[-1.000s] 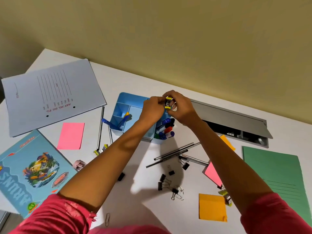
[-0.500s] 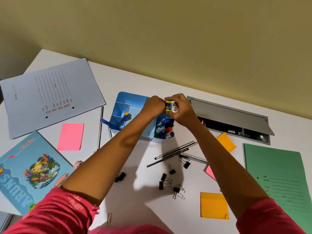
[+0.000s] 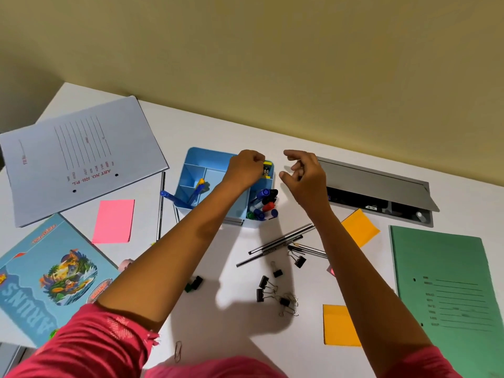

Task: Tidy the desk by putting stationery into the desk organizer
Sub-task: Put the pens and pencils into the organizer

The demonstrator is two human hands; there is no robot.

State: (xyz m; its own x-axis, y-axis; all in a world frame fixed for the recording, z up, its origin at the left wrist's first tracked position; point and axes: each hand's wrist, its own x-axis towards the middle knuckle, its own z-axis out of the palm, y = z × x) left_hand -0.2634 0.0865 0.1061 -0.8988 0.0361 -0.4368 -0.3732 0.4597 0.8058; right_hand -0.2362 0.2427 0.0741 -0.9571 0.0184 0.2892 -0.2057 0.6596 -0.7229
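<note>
Our left hand (image 3: 249, 167) is pinching a yellow item (image 3: 267, 168) over the organizer (image 3: 207, 157) mid-frame, ready for dropping in, while our right hand (image 3: 304, 175) is hovering loosely curled, empty.

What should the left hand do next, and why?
Probably lower the small yellow item and release it into the blue desk organizer: the left hand pinches it over the rear right compartment, and the right hand hangs beside, holding nothing.

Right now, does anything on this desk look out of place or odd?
Yes. A blue pen sticks out sideways over the organizer's left wall instead of standing inside. Black binder clips lie scattered on the desk near the loose pencils. The left hand holds a small yellow item above it.
</note>
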